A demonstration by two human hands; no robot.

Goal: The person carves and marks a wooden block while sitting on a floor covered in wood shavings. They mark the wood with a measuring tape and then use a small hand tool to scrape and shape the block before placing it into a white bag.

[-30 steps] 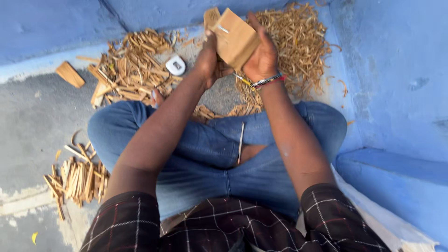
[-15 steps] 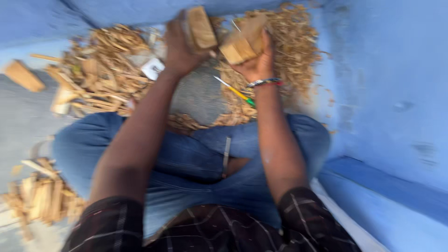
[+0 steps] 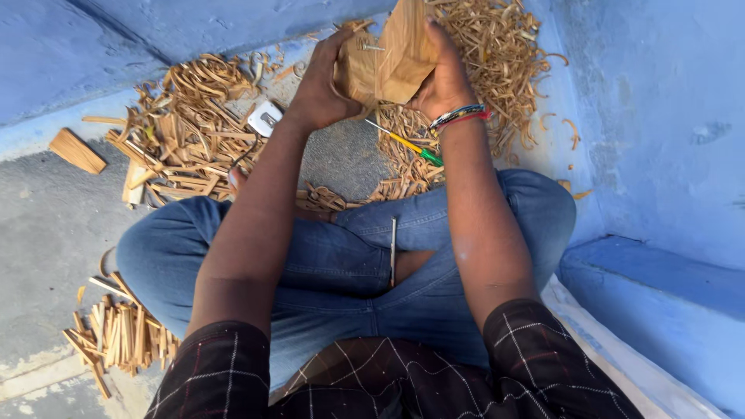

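I sit cross-legged on a grey floor. Both hands hold up a light wooden block (image 3: 400,54) in front of me, with a darker rounded wooden piece (image 3: 353,70) against its left side. My left hand (image 3: 318,89) grips the rounded piece from the left. My right hand (image 3: 442,81), with bead bracelets at the wrist, clasps the block from the right. A small nail or pin sticks out near the top of the rounded piece.
Piles of curled wood shavings (image 3: 186,132) lie ahead on both sides. A green-and-yellow tool (image 3: 403,143) and a small white object (image 3: 264,118) lie among them. A thin metal tool (image 3: 393,252) rests on my jeans. Split sticks (image 3: 116,337) sit left; a blue wall and a blue ledge lie to the right.
The two wooden pieces, held apart half a second ago, are now pressed together. My hands have shifted slightly right and the view has steadied.
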